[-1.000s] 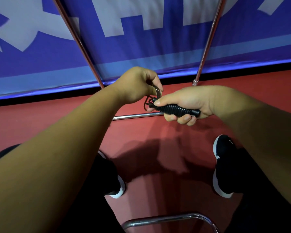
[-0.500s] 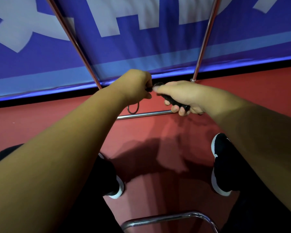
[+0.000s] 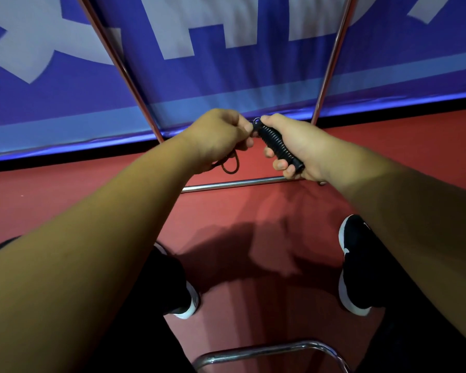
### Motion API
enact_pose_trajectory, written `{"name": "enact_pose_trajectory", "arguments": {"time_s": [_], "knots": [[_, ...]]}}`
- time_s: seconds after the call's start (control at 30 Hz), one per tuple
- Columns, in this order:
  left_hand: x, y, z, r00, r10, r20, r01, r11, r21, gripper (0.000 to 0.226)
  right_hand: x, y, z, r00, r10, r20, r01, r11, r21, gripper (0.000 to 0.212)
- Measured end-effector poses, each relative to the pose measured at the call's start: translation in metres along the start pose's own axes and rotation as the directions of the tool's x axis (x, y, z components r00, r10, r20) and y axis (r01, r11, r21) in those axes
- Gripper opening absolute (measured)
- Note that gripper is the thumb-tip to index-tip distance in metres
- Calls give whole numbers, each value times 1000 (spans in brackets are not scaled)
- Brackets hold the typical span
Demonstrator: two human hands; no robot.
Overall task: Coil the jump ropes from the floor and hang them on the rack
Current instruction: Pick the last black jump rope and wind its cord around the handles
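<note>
Gripping what, the right hand (image 3: 293,149)? (Colleague)

As I read it from my station: the right hand is closed round the black ribbed handle (image 3: 276,142) of a jump rope, fingers wrapped beneath, thumb on top. The handle tilts, its upper end toward the left hand, its lower end at the heel of the right palm. (Operator)

And the left hand (image 3: 218,138)? (Colleague)

Curled into a fist just beside the handle's upper end, where a small metal ring (image 3: 256,121) shows between the two hands. The fist grips the thin black cord (image 3: 230,169), one loop of which hangs beneath it. I cannot tell how much cord lies inside the fist. (Operator)

Where does the rack (image 3: 124,74) stand? (Colleague)

Beyond the hands. One chrome tube slants up past the left wrist, a second rises beyond the right hand; its crossbar (image 3: 234,183) lies on the red floor (image 3: 65,200) just under both hands. Nearer me, below the forearms, I see a curved bar (image 3: 267,350) and black shoes (image 3: 354,265) with white soles. A blue banner (image 3: 226,84) with pale lettering fills the far side. (Operator)
</note>
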State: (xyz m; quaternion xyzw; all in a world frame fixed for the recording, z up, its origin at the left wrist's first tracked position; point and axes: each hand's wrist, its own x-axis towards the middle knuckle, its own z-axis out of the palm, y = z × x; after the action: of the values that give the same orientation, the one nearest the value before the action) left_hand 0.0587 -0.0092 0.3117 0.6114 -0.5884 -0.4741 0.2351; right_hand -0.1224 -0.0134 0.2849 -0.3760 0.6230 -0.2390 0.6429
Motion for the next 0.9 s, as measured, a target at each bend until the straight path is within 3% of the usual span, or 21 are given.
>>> {"name": "enact_pose_trajectory", "arguments": {"time_s": [0.1,0.2,0.27,0.43,0.57,0.7,0.9], "knots": [[1,-3,-3,1000,14,-22,-13,999,39,5,0,0,2,1000,-24,-11,24,999,-21,41],[-1,3,2,992,74,-103,-58,987,147,8,-2,-1,1,998,-56,-31,56,998,9,40],[-7,9,13,984,120,-134,-81,962,262,29,-2,-4,1,998,-62,-27,64,994,83,38],[-19,8,41,956,292,23,-277,875,397,86,0,-5,4,1000,12,-15,-7,954,298,37],[-19,13,33,956,274,101,-285,802,525,120,-6,-9,6,999,-11,33,-7,865,501,31],[-16,8,35,942,329,67,-311,781,542,119,-11,-13,4,995,-11,103,-42,863,503,36],[-15,5,43,938,345,39,-318,807,498,97,-8,-12,7,999,4,40,-23,876,483,46]]}}
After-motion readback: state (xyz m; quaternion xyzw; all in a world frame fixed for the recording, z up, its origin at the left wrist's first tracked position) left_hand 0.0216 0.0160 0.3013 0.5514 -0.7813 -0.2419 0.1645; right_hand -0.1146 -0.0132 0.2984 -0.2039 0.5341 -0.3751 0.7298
